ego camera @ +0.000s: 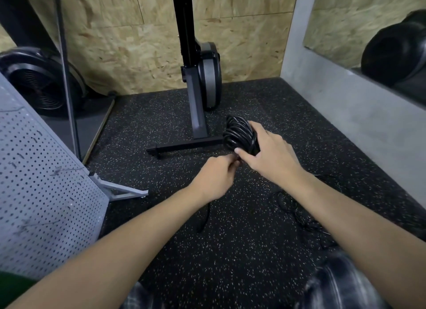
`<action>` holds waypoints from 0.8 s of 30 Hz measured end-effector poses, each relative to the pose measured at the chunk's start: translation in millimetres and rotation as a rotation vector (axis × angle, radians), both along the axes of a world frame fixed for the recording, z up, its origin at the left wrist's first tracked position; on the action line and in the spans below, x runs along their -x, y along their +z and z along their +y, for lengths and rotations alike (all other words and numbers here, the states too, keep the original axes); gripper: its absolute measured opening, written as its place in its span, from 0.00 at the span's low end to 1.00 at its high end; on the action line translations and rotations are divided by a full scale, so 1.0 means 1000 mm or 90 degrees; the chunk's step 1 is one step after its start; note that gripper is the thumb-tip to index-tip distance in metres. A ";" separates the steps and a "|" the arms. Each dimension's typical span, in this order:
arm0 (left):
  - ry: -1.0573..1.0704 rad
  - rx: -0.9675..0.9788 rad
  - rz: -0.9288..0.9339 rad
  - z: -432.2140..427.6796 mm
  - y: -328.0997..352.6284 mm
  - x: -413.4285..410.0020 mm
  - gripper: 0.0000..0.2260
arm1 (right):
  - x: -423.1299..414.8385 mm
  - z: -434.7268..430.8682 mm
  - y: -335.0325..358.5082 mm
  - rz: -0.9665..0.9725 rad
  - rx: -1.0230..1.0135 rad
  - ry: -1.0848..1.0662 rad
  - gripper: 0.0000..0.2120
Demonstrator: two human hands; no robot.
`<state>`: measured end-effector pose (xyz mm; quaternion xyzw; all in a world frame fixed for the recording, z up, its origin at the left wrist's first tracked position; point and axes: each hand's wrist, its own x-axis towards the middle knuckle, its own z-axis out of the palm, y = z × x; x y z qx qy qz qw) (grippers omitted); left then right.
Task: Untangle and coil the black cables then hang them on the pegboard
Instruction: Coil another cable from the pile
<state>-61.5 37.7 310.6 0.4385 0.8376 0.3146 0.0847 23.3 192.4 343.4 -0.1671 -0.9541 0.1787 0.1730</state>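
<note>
Forearms reach the black cable coil right of the pegboard: right hand grips it, left hand pinches its tail, which likely needs tucking before hanging

Black coiled cable bundle, hand-held

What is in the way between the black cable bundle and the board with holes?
Nothing visible blocks it. The coiled cable, held by the right hand, has open space toward the pegboard on the left; only the left hand sits between.
</note>
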 end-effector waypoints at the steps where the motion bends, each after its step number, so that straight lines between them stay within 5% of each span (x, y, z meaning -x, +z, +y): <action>1: -0.021 0.027 0.017 0.001 -0.001 -0.003 0.09 | 0.001 0.004 -0.002 -0.015 -0.009 -0.018 0.36; 5: -0.063 0.148 0.079 0.004 0.006 -0.011 0.09 | 0.003 0.016 -0.008 -0.107 0.026 -0.074 0.41; 9: -0.113 0.141 0.260 0.001 0.025 -0.002 0.11 | 0.003 0.013 -0.014 -0.181 0.047 -0.060 0.36; 18: -0.214 -0.089 0.510 -0.012 0.047 0.011 0.08 | 0.000 0.005 -0.008 -0.185 0.170 0.001 0.48; 24: -0.311 -0.089 0.549 -0.012 0.050 0.002 0.09 | 0.000 0.004 -0.013 -0.281 0.153 -0.014 0.12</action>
